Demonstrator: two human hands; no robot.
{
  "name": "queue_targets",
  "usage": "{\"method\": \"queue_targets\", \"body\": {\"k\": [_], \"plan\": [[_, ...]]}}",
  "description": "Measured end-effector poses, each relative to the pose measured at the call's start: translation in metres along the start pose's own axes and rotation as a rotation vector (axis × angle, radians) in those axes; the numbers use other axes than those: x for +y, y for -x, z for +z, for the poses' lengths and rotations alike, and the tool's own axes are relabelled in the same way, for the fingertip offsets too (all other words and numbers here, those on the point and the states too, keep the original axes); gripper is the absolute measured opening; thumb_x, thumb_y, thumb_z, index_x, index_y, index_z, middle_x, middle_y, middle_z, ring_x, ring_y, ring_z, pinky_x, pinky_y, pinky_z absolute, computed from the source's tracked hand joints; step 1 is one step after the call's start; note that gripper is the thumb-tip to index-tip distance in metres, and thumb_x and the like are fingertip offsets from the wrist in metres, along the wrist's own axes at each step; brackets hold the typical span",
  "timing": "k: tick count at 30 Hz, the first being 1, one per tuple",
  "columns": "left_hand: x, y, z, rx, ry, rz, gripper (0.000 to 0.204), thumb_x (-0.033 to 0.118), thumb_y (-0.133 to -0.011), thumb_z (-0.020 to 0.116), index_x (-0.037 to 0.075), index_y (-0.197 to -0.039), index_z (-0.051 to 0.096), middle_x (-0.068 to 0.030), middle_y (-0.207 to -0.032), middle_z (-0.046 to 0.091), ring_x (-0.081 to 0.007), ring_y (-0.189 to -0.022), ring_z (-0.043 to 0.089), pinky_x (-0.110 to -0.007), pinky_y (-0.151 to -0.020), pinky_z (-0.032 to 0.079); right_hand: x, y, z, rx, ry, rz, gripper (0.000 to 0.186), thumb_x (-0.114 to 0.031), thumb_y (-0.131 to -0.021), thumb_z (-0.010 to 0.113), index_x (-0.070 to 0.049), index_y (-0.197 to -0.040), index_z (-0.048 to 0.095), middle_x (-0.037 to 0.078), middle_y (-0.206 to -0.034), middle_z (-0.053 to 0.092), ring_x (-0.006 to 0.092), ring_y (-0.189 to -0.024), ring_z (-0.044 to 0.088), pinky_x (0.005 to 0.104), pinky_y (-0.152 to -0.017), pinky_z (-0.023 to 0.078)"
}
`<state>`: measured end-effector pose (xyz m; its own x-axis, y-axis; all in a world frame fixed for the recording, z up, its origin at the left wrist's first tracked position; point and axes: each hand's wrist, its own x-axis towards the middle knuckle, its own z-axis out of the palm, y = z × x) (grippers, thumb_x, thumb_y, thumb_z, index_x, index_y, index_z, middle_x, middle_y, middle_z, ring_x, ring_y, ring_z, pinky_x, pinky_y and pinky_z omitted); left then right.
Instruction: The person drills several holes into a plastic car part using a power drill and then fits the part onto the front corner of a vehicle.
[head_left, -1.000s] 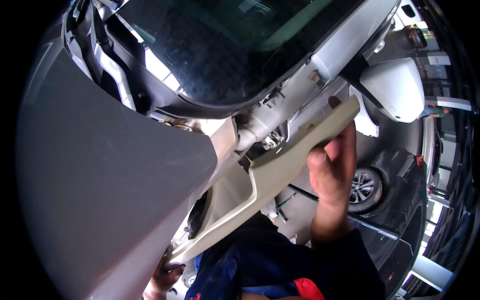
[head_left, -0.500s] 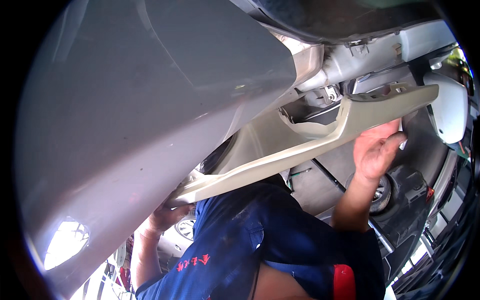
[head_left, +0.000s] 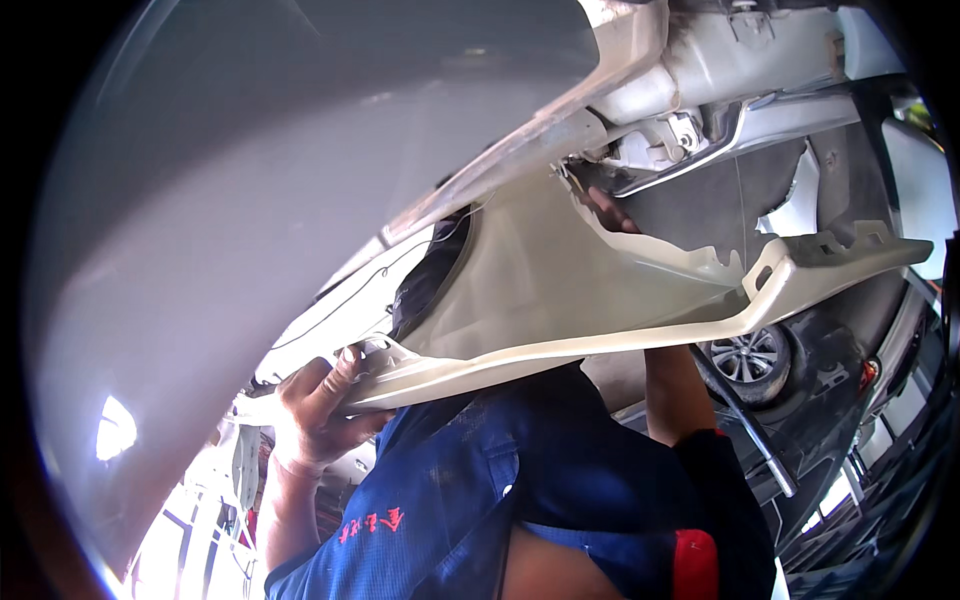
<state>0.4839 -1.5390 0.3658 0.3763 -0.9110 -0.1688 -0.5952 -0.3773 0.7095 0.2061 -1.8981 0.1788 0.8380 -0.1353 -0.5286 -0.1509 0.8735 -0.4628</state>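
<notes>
A large beige car bumper cover [head_left: 560,290] slants across the middle, its slotted end up at the right. My left hand [head_left: 325,405] is closed round its lower left end, the thumb on top beside a tab. My right forearm [head_left: 675,395] passes behind it. Beyond the curved cut-out, the fingers of my right hand [head_left: 610,210] show stretched out near the edge. The palm is hidden, so I cannot tell whether it presses on the cover. A dark piece [head_left: 430,285] shows behind the cover's left edge.
A grey painted car panel [head_left: 230,200] fills the upper left, close above the cover. White metal bodywork [head_left: 700,70] with a bracket [head_left: 680,135] spans the upper right. Farther right are a wheel [head_left: 745,355], a dark bumper [head_left: 815,400] and a metal rod [head_left: 750,430].
The bumper cover has swung away from the bodywork, its right end lower and its inner face more in view. My right hand has moved from its near edge to behind it.
</notes>
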Motion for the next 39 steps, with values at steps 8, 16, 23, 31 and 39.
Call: {"method": "queue_targets", "body": {"k": [8,16,23,31,39], "plan": [[0.01,0.023,0.013,-0.031,-0.023,-0.034,0.095,0.041,-0.071,0.092,0.022,-0.154,0.051,-0.0135,-0.093,0.072,-0.024,-0.067,0.067,-0.036,-0.061,0.054,0.017,0.019,-0.009,0.057,0.195,-0.049,0.056,-0.045,-0.101,0.059,-0.002,-0.139,0.057,0.013,-0.135,0.062,0.0227,-0.126,0.059,0.0379,-0.11,0.045],[0.023,0.033,0.022,0.024,-0.074,-0.003,0.098,0.044,-0.068,0.09,0.024,-0.155,0.049,-0.0033,-0.072,0.061,-0.0192,-0.056,0.057,-0.035,-0.052,0.049,0.03,0.025,-0.017,0.06,0.308,-0.083,0.054,-0.04,-0.101,0.063,-0.005,-0.141,0.055,0.01,-0.136,0.061,0.02,-0.126,0.058,0.0355,-0.109,0.045],[0.019,0.033,0.028,0.028,-0.055,-0.018,0.099,0.047,-0.068,0.089,0.026,-0.155,0.048,-0.0036,-0.071,0.06,-0.0199,-0.055,0.057,-0.036,-0.052,0.048,0.044,0.018,-0.032,0.029,0.5,-0.269,0.053,-0.036,-0.1,0.066,-0.008,-0.143,0.054,0.007,-0.138,0.06,0.0175,-0.126,0.057,0.0333,-0.108,0.045],[0.018,0.032,0.018,0.03,-0.1,-0.017,0.094,0.047,-0.07,0.089,0.025,-0.153,0.051,-0.0041,-0.074,0.063,-0.0198,-0.057,0.059,-0.036,-0.053,0.049,0.011,0.005,-0.002,0.135,0.017,0.153,0.056,-0.03,-0.1,0.066,-0.009,-0.149,0.049,0.006,-0.142,0.056,0.0157,-0.124,0.058,0.0319,-0.107,0.045],[0.011,0.021,0.018,0.008,-0.051,-0.033,0.102,0.035,-0.065,0.093,0.023,-0.156,0.047,-0.0068,-0.082,0.07,-0.0211,-0.06,0.062,-0.037,-0.055,0.052,0.021,0.009,-0.018,0.048,0.153,-0.024,0.058,-0.032,-0.101,0.063,-0.005,-0.15,0.048,0.006,-0.143,0.057,0.0145,-0.123,0.06,0.0331,-0.107,0.047]]}}
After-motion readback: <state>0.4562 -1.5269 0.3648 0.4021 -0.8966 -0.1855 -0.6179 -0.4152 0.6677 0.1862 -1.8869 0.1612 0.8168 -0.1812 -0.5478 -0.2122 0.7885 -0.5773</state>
